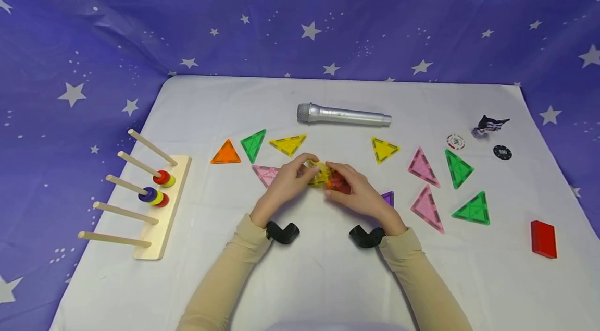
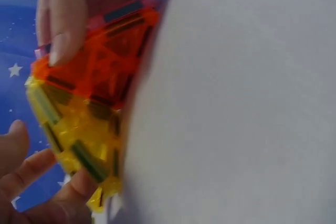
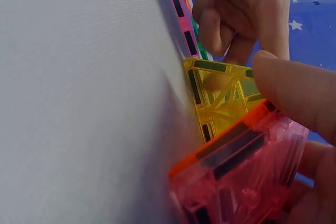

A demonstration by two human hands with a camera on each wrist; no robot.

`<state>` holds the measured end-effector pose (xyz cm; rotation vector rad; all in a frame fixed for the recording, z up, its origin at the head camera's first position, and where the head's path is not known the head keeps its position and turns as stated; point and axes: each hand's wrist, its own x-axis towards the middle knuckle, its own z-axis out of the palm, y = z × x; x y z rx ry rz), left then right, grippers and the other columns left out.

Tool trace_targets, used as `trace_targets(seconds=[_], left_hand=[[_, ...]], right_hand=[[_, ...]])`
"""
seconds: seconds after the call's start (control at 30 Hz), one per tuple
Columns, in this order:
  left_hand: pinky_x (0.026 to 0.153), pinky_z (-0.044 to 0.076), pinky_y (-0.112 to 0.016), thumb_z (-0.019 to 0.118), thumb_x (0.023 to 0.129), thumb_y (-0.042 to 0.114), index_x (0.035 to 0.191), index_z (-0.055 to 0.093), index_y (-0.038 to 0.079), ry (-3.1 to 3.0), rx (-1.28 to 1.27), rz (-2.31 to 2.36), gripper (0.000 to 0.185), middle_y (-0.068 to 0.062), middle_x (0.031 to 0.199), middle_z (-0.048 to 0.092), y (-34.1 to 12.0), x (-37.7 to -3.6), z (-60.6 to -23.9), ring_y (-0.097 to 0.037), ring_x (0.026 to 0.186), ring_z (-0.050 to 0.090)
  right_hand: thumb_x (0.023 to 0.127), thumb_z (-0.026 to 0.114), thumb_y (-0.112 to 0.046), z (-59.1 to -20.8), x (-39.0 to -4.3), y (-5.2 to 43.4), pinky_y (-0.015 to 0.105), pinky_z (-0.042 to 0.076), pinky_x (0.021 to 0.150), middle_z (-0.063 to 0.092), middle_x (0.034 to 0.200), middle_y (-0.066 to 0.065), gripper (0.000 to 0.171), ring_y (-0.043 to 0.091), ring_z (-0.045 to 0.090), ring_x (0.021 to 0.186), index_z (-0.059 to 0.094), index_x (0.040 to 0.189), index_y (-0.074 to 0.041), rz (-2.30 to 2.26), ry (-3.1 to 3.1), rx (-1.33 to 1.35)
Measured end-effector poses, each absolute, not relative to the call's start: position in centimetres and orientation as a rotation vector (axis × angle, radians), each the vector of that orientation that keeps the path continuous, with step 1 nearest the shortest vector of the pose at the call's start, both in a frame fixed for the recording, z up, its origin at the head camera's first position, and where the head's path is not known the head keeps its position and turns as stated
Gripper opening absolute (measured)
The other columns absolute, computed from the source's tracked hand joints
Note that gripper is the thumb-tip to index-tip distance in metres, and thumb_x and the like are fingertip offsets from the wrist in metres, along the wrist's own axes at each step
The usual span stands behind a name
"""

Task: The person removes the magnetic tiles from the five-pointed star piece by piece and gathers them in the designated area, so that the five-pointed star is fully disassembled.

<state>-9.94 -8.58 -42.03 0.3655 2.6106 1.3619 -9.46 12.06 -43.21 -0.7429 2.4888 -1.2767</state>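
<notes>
Your sleeves (image 1: 225, 279) frame both hands: left hand (image 1: 286, 185) fingers pinch the yellow tile (image 1: 320, 172), right hand (image 1: 356, 193) fingers clamp orange tile (image 1: 334, 183), edges meeting upright above the surface (image 1: 309, 268).

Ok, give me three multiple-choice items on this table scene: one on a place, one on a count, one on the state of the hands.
1. Where does the silver microphone lie?
A. Beyond the hands, toward the far edge of the table
B. On the wooden peg rack
C. Beside the red block

2. How many green triangle tiles lie flat on the white cloth?
A. One
B. Three
C. Five

3. What are the hands doing?
A. Both resting flat and holding nothing
B. Only the right one touches a tile
C. Both grip a joined cluster of tiles

Answers:
1 A, it lies past the hands in the head view.
2 B, one on the left and two on the right.
3 C, left hand and right hand meet on the yellow, orange and pink tile cluster.
</notes>
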Motion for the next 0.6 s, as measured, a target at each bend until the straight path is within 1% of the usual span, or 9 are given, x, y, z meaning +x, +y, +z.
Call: trace_targets(seconds=[0.07, 0.17, 0.33, 0.4, 0.47, 0.53, 0.6], left_hand=[[0.063, 0.043, -0.028, 0.051, 0.093, 0.03, 0.11, 0.059, 0.015, 2.617, 0.356, 1.364, 0.024, 0.001, 0.08, 0.061, -8.2, -10.2, -42.3, -0.012, 0.069, 0.054], [0.067, 0.043, -0.029, 0.051, 0.093, 0.033, 0.106, 0.062, 0.016, 2.624, 0.361, 1.35, 0.025, 0.002, 0.083, 0.061, -7.8, -10.5, -42.5, -0.012, 0.072, 0.053], [0.077, 0.045, -0.033, 0.053, 0.091, 0.036, 0.104, 0.063, 0.014, 2.579, 0.323, 1.374, 0.027, -0.001, 0.097, 0.064, -7.5, -10.8, -42.8, -0.016, 0.089, 0.058], [0.078, 0.045, -0.033, 0.054, 0.09, 0.036, 0.104, 0.063, 0.013, 2.54, 0.29, 1.419, 0.028, -0.002, 0.101, 0.063, -7.5, -10.9, -43.0, -0.017, 0.094, 0.058], [0.074, 0.047, -0.031, 0.057, 0.089, 0.034, 0.103, 0.063, 0.012, 2.479, 0.246, 1.494, 0.027, -0.002, 0.099, 0.064, -7.6, -10.9, -43.2, -0.016, 0.088, 0.059], [0.065, 0.047, -0.028, 0.06, 0.088, 0.031, 0.102, 0.063, 0.01, 2.402, 0.206, 1.586, 0.026, -0.004, 0.092, 0.066, -7.7, -10.9, -43.5, -0.014, 0.075, 0.059], [0.058, 0.045, -0.025, 0.062, 0.086, 0.028, 0.102, 0.062, 0.007, 2.334, 0.172, 1.664, 0.026, -0.005, 0.087, 0.067, -7.8, -10.8, -43.7, -0.013, 0.065, 0.056]], right_hand=[[0.082, 0.067, -0.029, -43.2, -9.4, 12.0, 0.047, 0.028, 0.099, 0.04, 0.135, 0.008, 0.064, 0.024, 0.037, 0.122, 0.039, 0.136, -0.009, -1.281, 2.486, -0.696], [0.081, 0.068, -0.032, -43.1, -9.4, 12.1, 0.045, 0.028, 0.1, 0.038, 0.136, 0.01, 0.064, 0.025, 0.036, 0.123, 0.04, 0.133, -0.006, -1.276, 2.496, -0.638], [0.08, 0.069, -0.033, -43.1, -9.4, 12.2, 0.044, 0.027, 0.101, 0.037, 0.136, 0.011, 0.062, 0.025, 0.035, 0.124, 0.043, 0.129, -0.004, -1.278, 2.5, -0.614], [0.08, 0.069, -0.032, -43.1, -9.4, 12.2, 0.044, 0.027, 0.101, 0.038, 0.135, 0.011, 0.061, 0.025, 0.035, 0.124, 0.044, 0.127, -0.003, -1.283, 2.499, -0.612], [0.079, 0.07, -0.031, -43.1, -9.4, 12.1, 0.043, 0.027, 0.101, 0.04, 0.133, 0.01, 0.059, 0.025, 0.036, 0.123, 0.045, 0.126, -0.004, -1.29, 2.495, -0.61], [0.079, 0.071, -0.031, -43.1, -9.4, 12.1, 0.043, 0.029, 0.1, 0.041, 0.131, 0.01, 0.058, 0.024, 0.038, 0.12, 0.046, 0.124, -0.004, -1.301, 2.486, -0.611], [0.077, 0.072, -0.031, -43.0, -9.3, 12.2, 0.043, 0.031, 0.098, 0.043, 0.128, 0.009, 0.057, 0.023, 0.041, 0.116, 0.047, 0.122, -0.006, -1.31, 2.478, -0.614]])
